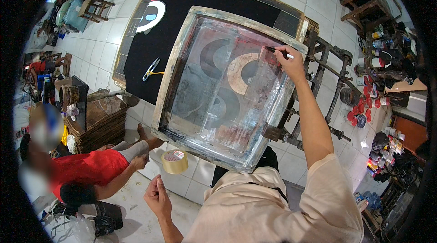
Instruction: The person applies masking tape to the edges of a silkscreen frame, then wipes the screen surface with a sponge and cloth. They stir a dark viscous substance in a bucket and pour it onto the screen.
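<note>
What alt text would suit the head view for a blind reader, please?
A right hand holds a black-and-white marker over a rectangular wooden-framed mesh screen. The left hand is near a yellowish round tape roll; another person in red is at left.

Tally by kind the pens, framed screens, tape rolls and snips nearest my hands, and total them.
Pen: 1
Framed screen: 1
Tape roll: 1
Snips: 1
Total: 4

A framed mesh screen and, seemingly, paint pots at right mark this a printing workshop.
</note>
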Action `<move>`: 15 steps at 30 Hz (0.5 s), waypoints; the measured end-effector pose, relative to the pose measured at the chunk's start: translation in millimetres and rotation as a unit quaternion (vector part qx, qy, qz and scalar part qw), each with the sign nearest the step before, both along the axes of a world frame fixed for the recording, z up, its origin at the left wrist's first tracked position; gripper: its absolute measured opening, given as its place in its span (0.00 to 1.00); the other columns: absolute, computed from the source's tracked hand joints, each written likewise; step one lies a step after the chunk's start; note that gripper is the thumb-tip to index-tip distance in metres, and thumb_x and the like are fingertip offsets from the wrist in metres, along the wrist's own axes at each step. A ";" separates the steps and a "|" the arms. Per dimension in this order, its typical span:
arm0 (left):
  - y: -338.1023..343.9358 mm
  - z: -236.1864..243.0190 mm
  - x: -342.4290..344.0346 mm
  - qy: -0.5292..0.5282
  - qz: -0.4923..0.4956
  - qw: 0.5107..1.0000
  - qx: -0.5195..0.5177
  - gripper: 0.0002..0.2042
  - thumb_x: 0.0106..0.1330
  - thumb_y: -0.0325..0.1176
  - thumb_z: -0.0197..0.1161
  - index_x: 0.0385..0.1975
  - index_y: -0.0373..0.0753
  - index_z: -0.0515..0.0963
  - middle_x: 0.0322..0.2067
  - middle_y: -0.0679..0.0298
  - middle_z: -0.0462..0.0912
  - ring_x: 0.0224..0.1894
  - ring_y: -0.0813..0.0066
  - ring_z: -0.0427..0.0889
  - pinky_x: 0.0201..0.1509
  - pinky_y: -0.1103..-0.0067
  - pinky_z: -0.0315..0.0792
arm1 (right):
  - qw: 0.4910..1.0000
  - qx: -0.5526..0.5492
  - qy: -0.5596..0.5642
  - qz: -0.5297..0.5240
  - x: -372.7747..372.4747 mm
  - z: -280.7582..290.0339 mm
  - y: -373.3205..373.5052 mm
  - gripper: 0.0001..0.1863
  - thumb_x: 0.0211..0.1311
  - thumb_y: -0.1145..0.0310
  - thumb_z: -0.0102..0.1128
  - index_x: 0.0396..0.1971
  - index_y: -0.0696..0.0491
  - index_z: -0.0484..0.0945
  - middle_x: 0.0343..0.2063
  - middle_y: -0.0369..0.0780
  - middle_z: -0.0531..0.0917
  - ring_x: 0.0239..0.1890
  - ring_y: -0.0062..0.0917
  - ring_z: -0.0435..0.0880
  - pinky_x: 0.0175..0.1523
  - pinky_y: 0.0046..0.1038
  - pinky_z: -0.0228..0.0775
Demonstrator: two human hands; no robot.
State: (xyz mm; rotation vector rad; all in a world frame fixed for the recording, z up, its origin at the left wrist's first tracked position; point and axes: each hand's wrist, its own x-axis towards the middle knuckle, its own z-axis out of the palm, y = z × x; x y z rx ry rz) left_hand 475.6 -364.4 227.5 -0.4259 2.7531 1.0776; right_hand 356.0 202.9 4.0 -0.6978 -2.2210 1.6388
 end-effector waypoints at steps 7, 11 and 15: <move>3.3 0.6 -0.6 -0.035 0.044 0.998 0.022 0.12 0.81 0.31 0.63 0.49 0.26 0.86 0.25 0.76 0.75 0.25 0.91 0.63 0.27 0.86 0.54 | 0.999 0.030 -0.017 0.005 -0.4 2.2 -0.3 0.11 0.67 0.66 0.70 0.43 0.56 0.89 0.28 0.31 0.87 0.30 0.11 0.79 0.33 0.20 0.70; 5.9 0.1 -0.9 -0.023 0.036 0.999 0.013 0.12 0.81 0.31 0.62 0.49 0.26 0.86 0.24 0.77 0.74 0.25 0.91 0.63 0.27 0.86 0.54 | 1.000 0.029 -0.009 0.006 -0.9 3.8 -0.9 0.11 0.67 0.66 0.69 0.42 0.57 0.89 0.28 0.32 0.87 0.30 0.11 0.79 0.33 0.21 0.71; 5.9 -1.7 -1.4 -0.016 0.025 0.999 0.016 0.13 0.81 0.32 0.62 0.48 0.26 0.86 0.24 0.78 0.74 0.25 0.92 0.63 0.28 0.87 0.54 | 1.000 0.029 -0.005 0.006 -0.3 2.5 -0.5 0.10 0.67 0.66 0.69 0.42 0.57 0.89 0.28 0.31 0.87 0.30 0.11 0.79 0.33 0.21 0.71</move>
